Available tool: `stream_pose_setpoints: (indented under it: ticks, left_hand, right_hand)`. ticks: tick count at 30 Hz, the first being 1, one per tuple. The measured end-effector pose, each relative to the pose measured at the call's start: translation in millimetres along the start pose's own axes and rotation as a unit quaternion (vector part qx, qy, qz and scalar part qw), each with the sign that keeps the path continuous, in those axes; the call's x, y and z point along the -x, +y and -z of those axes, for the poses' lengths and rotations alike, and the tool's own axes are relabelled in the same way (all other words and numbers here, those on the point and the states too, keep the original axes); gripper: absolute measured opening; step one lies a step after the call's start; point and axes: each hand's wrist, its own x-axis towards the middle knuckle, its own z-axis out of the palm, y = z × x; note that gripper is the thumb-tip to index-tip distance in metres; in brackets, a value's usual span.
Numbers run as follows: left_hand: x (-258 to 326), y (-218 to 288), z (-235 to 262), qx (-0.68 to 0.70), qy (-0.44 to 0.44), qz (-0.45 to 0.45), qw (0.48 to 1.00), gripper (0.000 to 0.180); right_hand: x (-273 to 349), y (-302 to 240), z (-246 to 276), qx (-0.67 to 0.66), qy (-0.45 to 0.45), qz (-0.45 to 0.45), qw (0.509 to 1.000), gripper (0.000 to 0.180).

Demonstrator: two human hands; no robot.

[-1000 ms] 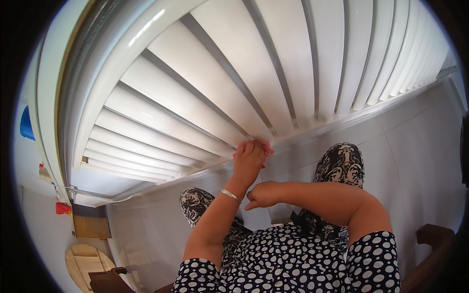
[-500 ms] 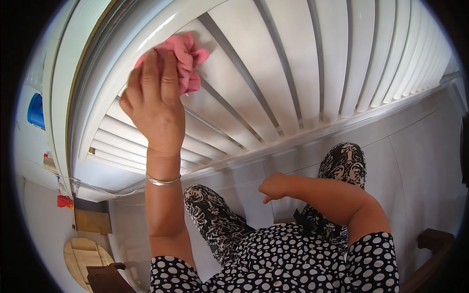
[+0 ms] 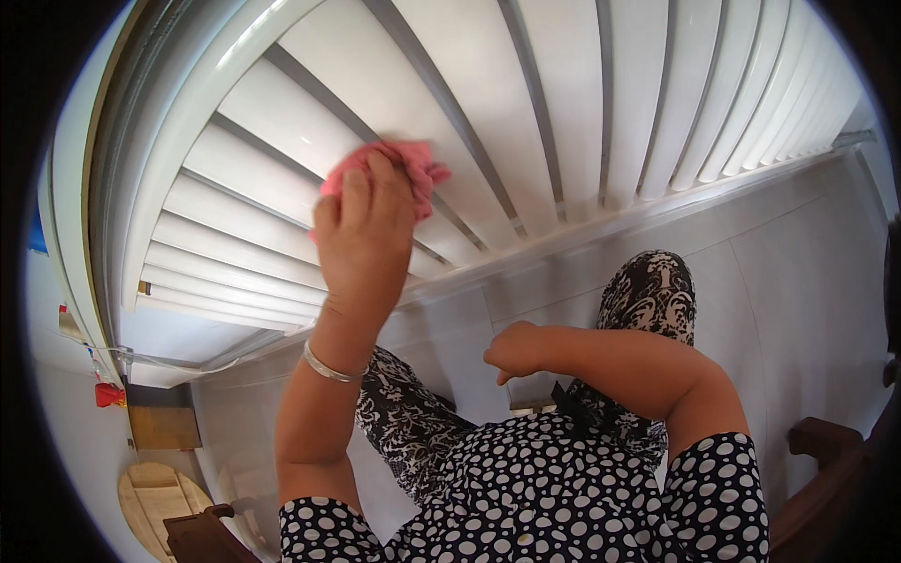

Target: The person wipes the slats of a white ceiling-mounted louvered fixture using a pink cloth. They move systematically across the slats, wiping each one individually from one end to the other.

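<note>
Head view: a crumpled pink cloth (image 3: 422, 172), at eleven o'clock from centre, is grasped by the left hand (image 3: 366, 230) against glossy white slats (image 3: 474, 75). Even pressure is best applied lengthwise; whether the right hand (image 3: 514, 350), toward five o'clock, is clenched cannot be told.

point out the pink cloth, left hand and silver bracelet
Pink cloth (image 3: 421, 169), head view, crumpled folds near its right side
Left hand (image 3: 366, 242), head view, middle of its back
Silver bracelet (image 3: 326, 369), head view, middle of its band

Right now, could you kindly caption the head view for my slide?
Left hand holds a pink cloth against white slats, right hand between the knees.
</note>
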Motion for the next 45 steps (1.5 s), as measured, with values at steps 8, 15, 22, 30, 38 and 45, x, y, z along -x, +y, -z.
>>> stream_pose_setpoints:
  ticks: [8,15,22,30,38,45]
  left_hand:
    - [61,85,-55,0.132,-0.054,-0.106,0.984,0.031]
    - [90,145,-81,0.172,-0.135,-0.135,0.966,0.03]
    - [87,144,-74,0.276,-0.192,-0.097,0.937,0.025]
    - [-46,4,41,0.205,0.085,0.077,0.972,0.039]
    - [-91,-43,30,0.043,0.227,0.061,0.971,0.045]
    - [-59,6,8,0.113,0.145,0.007,0.983,0.033]
  right_hand:
    - [-1,-4,2,-0.005,-0.043,0.029,0.999,0.037]
    - [-4,-1,-2,-0.009,-0.061,0.02,0.998,0.036]
    - [-5,-1,6,0.013,-0.066,-0.011,0.998,0.037]
    - [-5,3,12,0.034,-0.042,-0.03,0.998,0.037]
    - [-5,13,11,0.044,-0.044,-0.042,0.997,0.039]
    - [-2,13,5,0.03,-0.035,-0.036,0.998,0.036]
